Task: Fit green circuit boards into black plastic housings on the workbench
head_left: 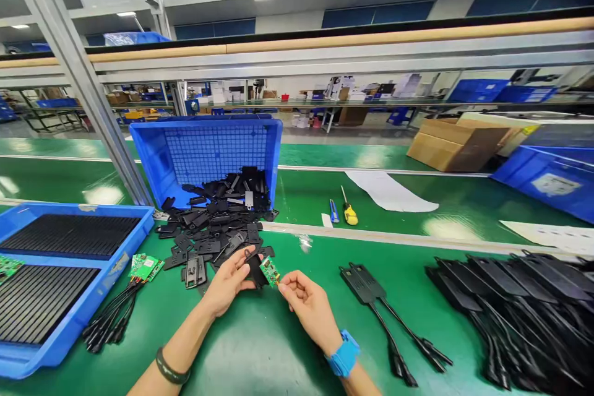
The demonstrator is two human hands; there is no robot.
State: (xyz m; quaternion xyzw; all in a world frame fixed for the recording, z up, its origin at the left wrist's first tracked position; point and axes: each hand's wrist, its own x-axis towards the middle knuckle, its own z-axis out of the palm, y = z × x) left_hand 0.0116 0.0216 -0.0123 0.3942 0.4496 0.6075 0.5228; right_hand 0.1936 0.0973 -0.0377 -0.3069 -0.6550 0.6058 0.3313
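My left hand [232,281] grips a black plastic housing [257,271] over the green bench. Close against its right side is a small green circuit board [269,271], which my right hand [306,303] pinches at its lower end. Whether the board touches the housing I cannot tell. Behind my left hand spreads a heap of black plastic covers [208,238], spilling from a tipped blue crate [213,151]. Off to the left lie more circuit boards [145,267] with black cables. Right of my right hand are two black cased units [364,284] with cables.
A blue tray [148,223] with rows of black parts stands at left. Many cabled black units [501,284] are piled at right. Beyond lie a yellow screwdriver [350,215], a blue cutter [334,211], white paper [390,192] and a cardboard box [436,143]. A metal post [83,74] rises at left.
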